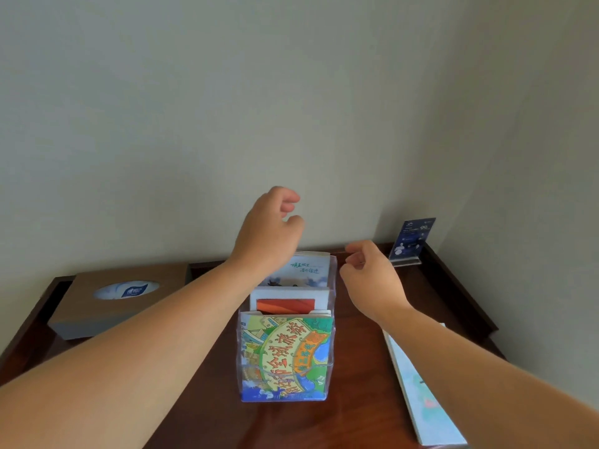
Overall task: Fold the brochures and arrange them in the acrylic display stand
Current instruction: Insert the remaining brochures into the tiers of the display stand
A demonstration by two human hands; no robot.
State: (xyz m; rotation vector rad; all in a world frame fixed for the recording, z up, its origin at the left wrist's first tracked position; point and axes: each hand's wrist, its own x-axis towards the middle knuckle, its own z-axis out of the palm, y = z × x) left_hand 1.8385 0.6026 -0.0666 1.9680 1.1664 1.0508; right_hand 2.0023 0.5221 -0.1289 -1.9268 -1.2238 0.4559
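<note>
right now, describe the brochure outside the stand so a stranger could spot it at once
On the dark wooden table, look right of the clear acrylic display stand in the middle. There the loose brochure lies near the table's right edge, long and pale with blue and pink print. It is the only one lying flat; the other brochures stand upright in the stand.

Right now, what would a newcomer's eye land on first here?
The clear acrylic display stand at the centre of the table, a bright cartoon brochure in its front pocket. Both hands hover near its top, left hand above the back pocket, right hand to its right, neither holding anything.
</note>
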